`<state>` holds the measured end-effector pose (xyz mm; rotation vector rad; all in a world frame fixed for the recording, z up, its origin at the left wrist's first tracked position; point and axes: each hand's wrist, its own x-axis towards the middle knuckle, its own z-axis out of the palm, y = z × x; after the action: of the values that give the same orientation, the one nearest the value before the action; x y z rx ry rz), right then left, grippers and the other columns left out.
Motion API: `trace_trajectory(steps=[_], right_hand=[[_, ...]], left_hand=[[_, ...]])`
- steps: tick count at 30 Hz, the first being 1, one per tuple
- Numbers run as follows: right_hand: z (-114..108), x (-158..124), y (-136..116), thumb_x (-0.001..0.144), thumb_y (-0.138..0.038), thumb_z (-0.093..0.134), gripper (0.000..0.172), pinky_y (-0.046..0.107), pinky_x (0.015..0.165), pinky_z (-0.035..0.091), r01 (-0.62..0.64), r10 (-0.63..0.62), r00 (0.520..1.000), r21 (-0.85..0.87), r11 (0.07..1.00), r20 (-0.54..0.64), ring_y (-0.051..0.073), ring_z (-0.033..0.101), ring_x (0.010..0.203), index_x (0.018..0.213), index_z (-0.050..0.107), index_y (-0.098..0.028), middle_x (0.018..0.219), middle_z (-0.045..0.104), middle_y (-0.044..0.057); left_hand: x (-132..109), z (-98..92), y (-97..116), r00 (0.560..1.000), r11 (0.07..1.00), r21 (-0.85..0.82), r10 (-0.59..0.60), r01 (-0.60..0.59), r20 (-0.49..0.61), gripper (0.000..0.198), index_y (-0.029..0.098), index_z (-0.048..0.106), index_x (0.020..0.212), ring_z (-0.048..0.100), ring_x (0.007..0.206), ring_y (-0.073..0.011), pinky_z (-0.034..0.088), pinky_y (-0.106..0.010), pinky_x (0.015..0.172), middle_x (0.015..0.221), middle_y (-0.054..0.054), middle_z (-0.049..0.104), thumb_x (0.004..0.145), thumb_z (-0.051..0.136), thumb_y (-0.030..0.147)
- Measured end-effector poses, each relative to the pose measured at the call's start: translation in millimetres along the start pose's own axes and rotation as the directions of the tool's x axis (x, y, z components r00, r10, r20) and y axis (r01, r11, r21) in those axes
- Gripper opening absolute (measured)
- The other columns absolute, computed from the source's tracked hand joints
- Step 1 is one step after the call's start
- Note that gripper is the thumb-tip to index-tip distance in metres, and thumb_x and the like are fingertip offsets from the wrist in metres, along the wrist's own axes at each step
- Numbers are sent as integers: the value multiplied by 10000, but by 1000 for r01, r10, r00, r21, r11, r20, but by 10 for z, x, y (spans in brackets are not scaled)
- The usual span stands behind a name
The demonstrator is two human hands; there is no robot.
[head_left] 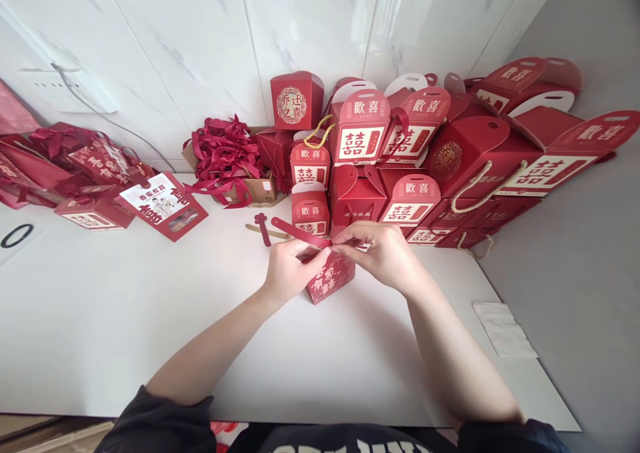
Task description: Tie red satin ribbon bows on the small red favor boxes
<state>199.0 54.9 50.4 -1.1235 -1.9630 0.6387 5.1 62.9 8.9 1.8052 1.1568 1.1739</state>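
A small red gift box [334, 281] with pale lettering stands on the white table in front of me. Over its top, a dark red ribbon [299, 231] sticks out to the upper left. My left hand [293, 266] is closed at the box's left top edge, its thumb and fingers pinching the ribbon. From the right, my right hand [384, 251] pinches the ribbon at the middle of the box top, with fingertips almost touching the left thumb. The fingers hide most of the box's top and whatever knot or fold lies there.
Stacked red boxes [360, 133], several with rope handles, fill the back right. A cardboard tray [267, 196] holds loose ribbons [225, 149]. Left are finished-looking red boxes [95, 209] and a printed card [165, 206]. A knotted red strip [263, 229] and white tissue [504, 329] lie on the table [225, 366].
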Motion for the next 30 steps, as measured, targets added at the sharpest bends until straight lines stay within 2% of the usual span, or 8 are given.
trace_trajectory(steps=[4, 8, 11, 13, 15, 17, 21, 30], right_hand=[[49, -12, -39, 829, -134, 621, 83, 239, 668, 518, -7, 7, 1000, -6, 1000, -15, 132, 652, 698, 853, 683, -183, 835, 714, 14], [57, -19, -74, 767, -76, 621, 101, 214, 636, 513, -18, 18, 1000, 10, 1000, -18, 110, 626, 640, 790, 650, -171, 774, 690, -1], [6, -20, -46, 773, -75, 622, 110, 214, 637, 510, -13, 11, 999, 40, 999, 47, 109, 618, 650, 811, 639, -176, 784, 679, -6], [-41, -16, -4, 800, -98, 630, 140, 230, 676, 518, 14, -19, 995, 55, 998, 97, 121, 632, 721, 911, 642, -183, 884, 685, 9], [-80, -9, 36, 830, -118, 634, 221, 250, 728, 521, 51, -57, 991, 45, 998, 125, 138, 646, 812, 1037, 636, -198, 1000, 686, 26], [-100, -4, 61, 859, -130, 627, 234, 263, 769, 517, 95, -96, 985, 16, 995, 141, 147, 650, 868, 1078, 644, -212, 1031, 691, 28], [-89, -4, 57, 879, -144, 629, 103, 253, 778, 504, 144, -142, 978, -4, 990, 153, 138, 650, 842, 949, 671, -206, 926, 701, 11], [-45, -4, 39, 875, -129, 625, 76, 234, 736, 482, 133, -128, 983, -31, 991, 132, 128, 642, 797, 892, 657, -196, 893, 699, 5]], left_hand=[[9, -21, -29, 1000, 998, 55, 21, -22, 12, 164, 193, 756, 861, 719, 699, -207, 596, -306, 666, 787, -41, 765, 810, 688, 334], [37, -61, -14, 988, 991, 50, 122, -127, 92, 171, 218, 761, 958, 725, 892, -222, 604, -312, 773, 1005, -44, 763, 836, 657, 278], [74, -93, -13, 972, 982, 12, 183, -187, 146, 179, 212, 760, 982, 717, 952, -221, 602, -314, 826, 1061, -49, 751, 845, 646, 236], [105, -118, -22, 962, 977, -3, 211, -214, 173, 179, 201, 763, 982, 716, 969, -225, 596, -318, 857, 1047, -54, 754, 842, 654, 225], [134, -145, -30, 960, 981, -31, 196, -194, 200, 188, 188, 764, 990, 719, 964, -226, 595, -312, 865, 1031, -58, 758, 831, 672, 232], [154, -168, -26, 965, 991, -70, 131, -118, 228, 203, 174, 764, 991, 732, 909, -218, 606, -293, 824, 988, -61, 767, 818, 695, 253], [162, -184, 6, 965, 995, -95, 20, 5, 261, 189, 152, 765, 926, 739, 839, -211, 611, -280, 788, 936, -69, 772, 792, 721, 277], [126, -202, 10, 954, 993, -114, 44, -11, 295, 166, 153, 658, 887, 714, 773, -160, 568, -229, 703, 881, -51, 736, 812, 708, 292]])
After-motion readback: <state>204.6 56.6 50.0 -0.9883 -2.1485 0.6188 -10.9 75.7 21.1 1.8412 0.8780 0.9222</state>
